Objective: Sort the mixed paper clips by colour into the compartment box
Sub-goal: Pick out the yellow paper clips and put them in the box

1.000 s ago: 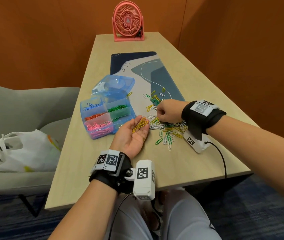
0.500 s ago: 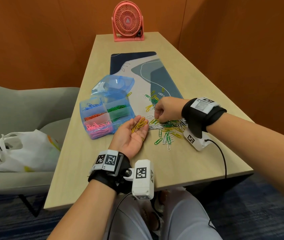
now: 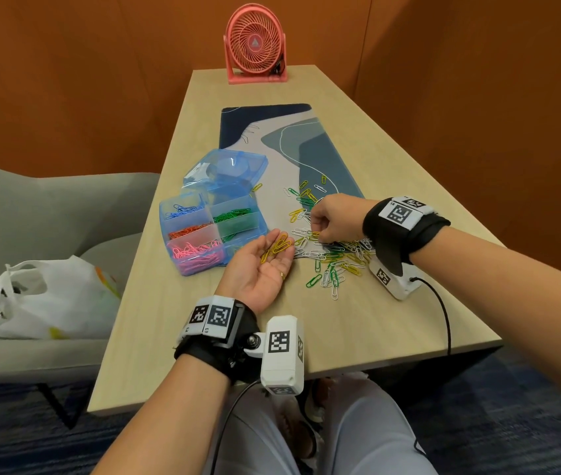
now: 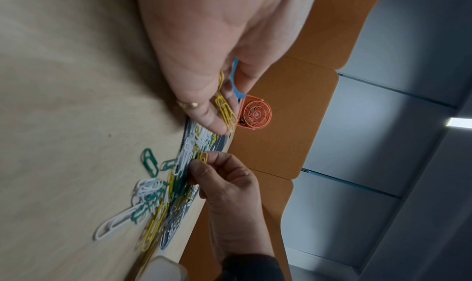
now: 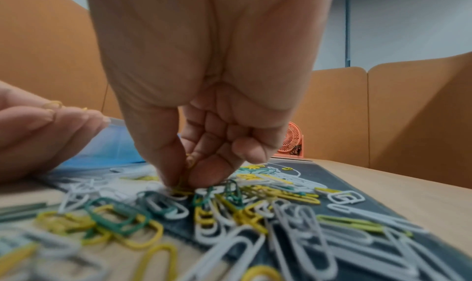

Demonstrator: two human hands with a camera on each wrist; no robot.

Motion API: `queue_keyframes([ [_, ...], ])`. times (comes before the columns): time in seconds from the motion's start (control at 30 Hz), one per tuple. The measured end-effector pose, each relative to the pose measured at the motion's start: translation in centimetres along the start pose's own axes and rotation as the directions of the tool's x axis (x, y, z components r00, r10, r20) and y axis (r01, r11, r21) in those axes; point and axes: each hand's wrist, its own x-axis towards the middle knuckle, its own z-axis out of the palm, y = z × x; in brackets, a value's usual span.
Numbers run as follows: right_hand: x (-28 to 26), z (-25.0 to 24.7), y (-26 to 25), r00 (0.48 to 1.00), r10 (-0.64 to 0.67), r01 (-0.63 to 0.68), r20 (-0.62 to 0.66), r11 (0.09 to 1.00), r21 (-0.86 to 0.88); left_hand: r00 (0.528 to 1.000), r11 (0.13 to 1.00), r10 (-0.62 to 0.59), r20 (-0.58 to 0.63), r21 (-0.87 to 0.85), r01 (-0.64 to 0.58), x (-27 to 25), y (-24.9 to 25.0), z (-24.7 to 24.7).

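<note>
A pile of mixed paper clips [image 3: 335,255], yellow, green and white, lies on the table and the mat's near end. My left hand [image 3: 265,265] rests palm up beside it, fingers relaxed, carrying several yellow clips [image 3: 279,246] [image 4: 224,107]. My right hand [image 3: 332,221] is over the pile, thumb and forefinger pinching a yellow clip [image 5: 182,186] [image 4: 203,157] at the pile's top. The blue compartment box [image 3: 203,231] stands left of my left hand, lid open, with blue, orange, pink and green clips in separate compartments.
A patterned desk mat [image 3: 289,149] runs up the table's middle. A pink fan [image 3: 255,46] stands at the far edge. A grey chair with a white plastic bag [image 3: 49,299] is to the left. Orange walls close in on both sides.
My right hand has shifted slightly within the pile and now pinches a yellow clip. The left hand stays palm up with its yellow clips.
</note>
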Motion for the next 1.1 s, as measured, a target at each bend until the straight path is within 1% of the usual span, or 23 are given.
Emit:
queue_keyframes([
  [0.2,-0.3,-0.4,0.3,1.000,0.023,-0.023,-0.005,1.000,0.010,1.000,1.000,-0.002,-0.016,0.010,0.003,0.0,0.1,-0.1],
  [0.3,-0.2,-0.5,0.5,0.999,0.034,-0.035,0.007,0.994,0.100,1.000,1.000,0.000,-0.021,0.009,0.000,0.0,0.1,-0.1],
  [0.47,0.0,-0.5,1.0,0.996,0.088,-0.081,-0.023,0.975,0.205,1.000,1.000,-0.001,-0.018,0.008,0.001,0.1,0.1,0.0],
  [0.53,0.0,-0.7,1.1,0.994,0.097,-0.083,-0.056,0.973,0.217,1.000,1.000,-0.002,-0.020,-0.001,0.002,0.2,0.1,-0.1],
  [0.6,-0.2,-1.1,0.9,0.989,0.087,-0.059,-0.123,0.976,0.209,1.000,1.000,-0.002,-0.023,0.002,0.002,0.2,0.0,0.0],
  [0.67,-0.4,-1.7,0.4,0.989,0.057,-0.021,-0.137,0.967,0.254,1.000,1.000,0.001,-0.025,0.027,0.000,0.1,0.0,0.2],
  [0.8,-0.8,-2.0,-1.3,0.998,-0.057,0.065,-0.035,0.956,0.286,0.999,0.997,-0.023,-0.023,0.079,0.025,0.0,-0.3,1.0],
  [0.87,-0.8,-2.1,-1.5,0.998,-0.063,0.064,-0.015,0.953,0.295,0.999,0.997,-0.035,-0.017,0.071,0.036,-0.1,-0.5,1.3],
  [0.93,-1.0,-2.2,-1.1,0.999,-0.026,0.035,-0.036,0.965,0.260,0.999,0.998,-0.039,-0.020,0.057,0.040,-0.1,-0.7,1.5],
  [1.0,-1.4,-2.2,-0.3,0.999,0.032,-0.029,-0.017,0.988,0.154,0.999,0.998,-0.035,-0.015,0.059,0.036,-0.2,-0.9,1.6],
  [1.1,-2.4,-1.4,0.8,0.979,0.126,-0.130,0.161,0.992,0.010,1.000,0.998,-0.030,0.006,0.061,0.030,-0.4,-1.0,1.6],
])
